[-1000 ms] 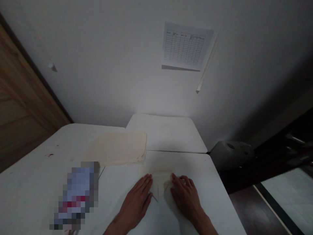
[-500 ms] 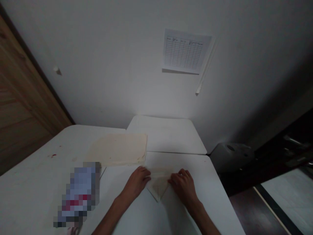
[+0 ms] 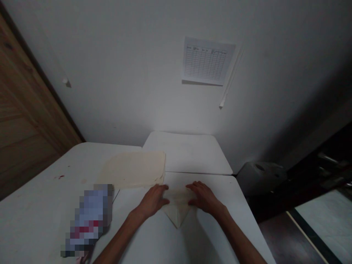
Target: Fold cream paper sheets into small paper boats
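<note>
A thin pale cream sheet (image 3: 177,211), folded to a point at its near end, lies flat on the white tabletop in front of me. Along its left edge is my left hand (image 3: 155,200), thumb and index finger spread apart. My right hand (image 3: 202,198) flanks the opposite edge with its thumb and fingers apart too. Both thumbs lie close to the sheet's sides; whether they press on it I cannot tell. To the left, a stack of similar cream sheets (image 3: 134,167) rests partly across a seam between table surfaces.
A blurred-out bluish packet-like object (image 3: 90,216) lies on the left of the table (image 3: 41,205). A printed chart (image 3: 205,62) hangs on the wall. Beyond the right table edge stands a grey container (image 3: 258,176). A wooden door (image 3: 24,110) is at the left.
Both hands have loosened from the folded sheet's upper edge and spread their fingers. Thumbs and index fingers are now wider apart. The sheet stays in place, and the view has tilted slightly.
</note>
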`<control>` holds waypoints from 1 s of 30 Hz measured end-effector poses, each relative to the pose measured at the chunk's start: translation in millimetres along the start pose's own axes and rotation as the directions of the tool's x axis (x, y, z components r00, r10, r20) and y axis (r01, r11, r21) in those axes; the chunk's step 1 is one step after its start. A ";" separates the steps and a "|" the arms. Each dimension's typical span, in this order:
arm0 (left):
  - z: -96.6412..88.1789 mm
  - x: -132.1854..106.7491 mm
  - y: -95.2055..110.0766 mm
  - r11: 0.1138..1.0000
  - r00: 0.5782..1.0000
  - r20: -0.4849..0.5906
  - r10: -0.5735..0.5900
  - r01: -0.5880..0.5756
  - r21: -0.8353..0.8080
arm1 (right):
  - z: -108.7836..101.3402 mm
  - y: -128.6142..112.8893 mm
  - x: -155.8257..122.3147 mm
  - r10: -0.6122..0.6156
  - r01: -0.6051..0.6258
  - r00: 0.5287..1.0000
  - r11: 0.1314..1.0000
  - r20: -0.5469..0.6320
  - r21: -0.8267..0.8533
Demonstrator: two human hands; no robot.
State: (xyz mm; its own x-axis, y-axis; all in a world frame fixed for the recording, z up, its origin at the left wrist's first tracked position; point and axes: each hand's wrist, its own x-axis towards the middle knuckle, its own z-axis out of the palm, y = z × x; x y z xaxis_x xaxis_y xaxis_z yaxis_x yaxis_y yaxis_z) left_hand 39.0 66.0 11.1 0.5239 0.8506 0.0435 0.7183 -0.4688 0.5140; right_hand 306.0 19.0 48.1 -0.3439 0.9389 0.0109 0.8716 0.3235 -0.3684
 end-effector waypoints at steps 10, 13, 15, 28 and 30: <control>-4.1 -9.1 14.6 0.991 0.992 -0.025 0.123 -0.124 -0.050 | 6.3 2.6 1.9 0.031 -0.032 0.999 0.995 0.019 0.090; -3.1 -12.7 16.5 0.987 0.988 -0.037 0.152 -0.154 -0.055 | 9.3 3.2 -3.2 0.041 -0.038 0.999 0.993 -0.029 0.113; -4.1 -13.3 17.8 0.986 0.987 -0.039 0.158 -0.160 -0.055 | 9.8 2.8 -6.1 0.058 -0.050 0.997 0.991 -0.056 0.122; -21.4 -25.6 39.0 0.713 0.660 -0.342 0.669 -0.442 0.544 | 14.4 -2.0 -27.8 -0.148 0.269 0.751 0.958 -0.643 0.095; -15.3 -35.6 39.9 0.657 0.616 -0.325 0.718 -0.443 0.610 | 22.7 -2.2 -38.3 -0.175 0.266 0.738 0.963 -0.652 0.043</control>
State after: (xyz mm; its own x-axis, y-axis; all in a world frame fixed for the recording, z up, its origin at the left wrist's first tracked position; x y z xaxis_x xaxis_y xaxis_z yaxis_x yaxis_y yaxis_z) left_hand 42.0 20.6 43.2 0.6896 0.2650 0.6740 0.5186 -0.8303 -0.2042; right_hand 309.4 -20.3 27.4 -0.1782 0.7127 0.6784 0.7331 0.5561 -0.3916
